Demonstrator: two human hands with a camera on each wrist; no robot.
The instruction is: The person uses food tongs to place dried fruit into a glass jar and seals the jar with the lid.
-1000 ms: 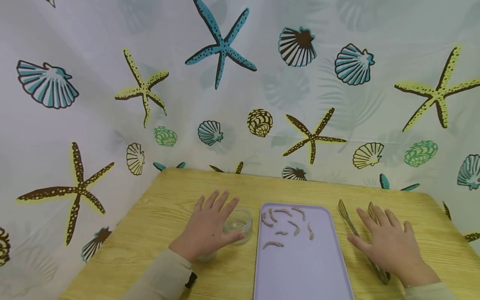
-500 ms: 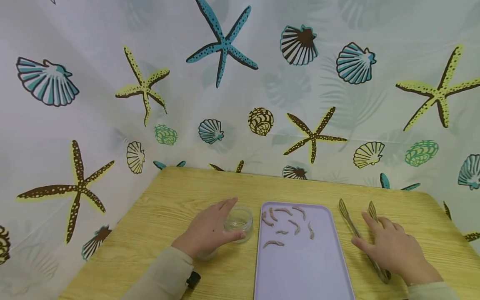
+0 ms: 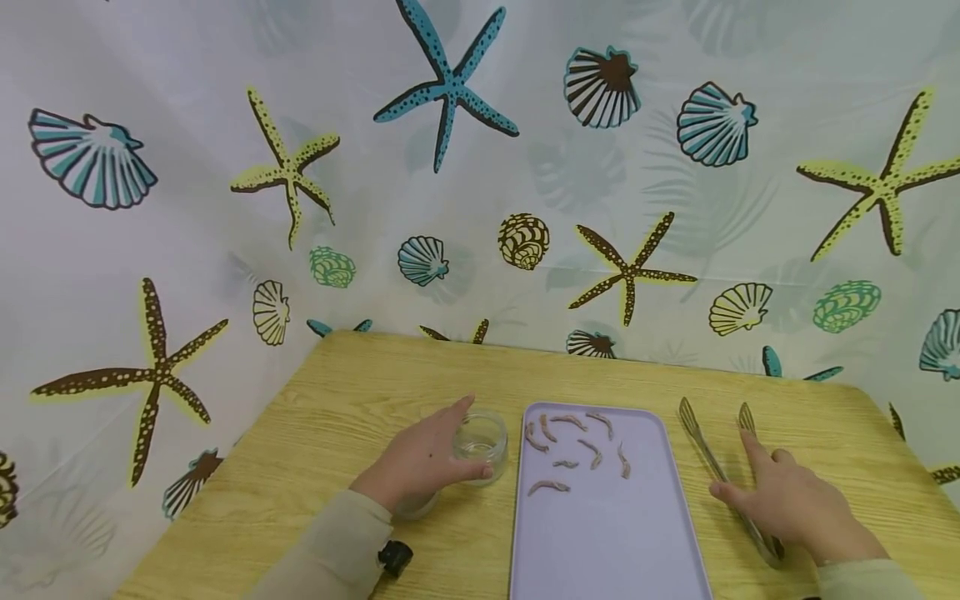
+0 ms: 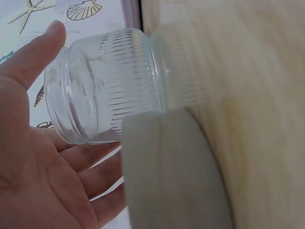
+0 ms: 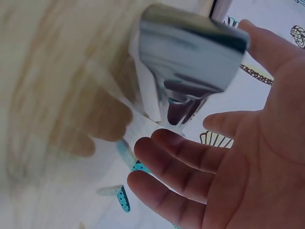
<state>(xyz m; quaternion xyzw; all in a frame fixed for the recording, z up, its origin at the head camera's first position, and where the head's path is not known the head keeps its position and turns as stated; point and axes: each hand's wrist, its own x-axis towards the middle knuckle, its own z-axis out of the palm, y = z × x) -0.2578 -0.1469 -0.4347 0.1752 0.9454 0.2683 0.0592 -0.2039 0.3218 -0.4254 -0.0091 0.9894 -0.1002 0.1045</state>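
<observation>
A clear glass jar stands upright on the table, left of the tray. My left hand is around its left side, thumb in front and index finger behind. In the left wrist view, the thumb is near the rim of the jar, other fingers loosely spread behind it. A pale round thing lies under that hand, mostly hidden in the head view. Metal tongs lie right of the tray, their arms spread. Over them hovers my right hand, fingers relaxed; the tongs' shiny bent end shows close by.
A lilac tray lies mid-table, with several small curled pinkish-brown strips at its far end. The wood-grain table ends at a curtain printed with starfish and shells, behind and at the sides.
My left hand has lowered and turned from spread flat to around the jar. My right hand's outer fingers have curled in, index finger still pointing forward over the tongs.
</observation>
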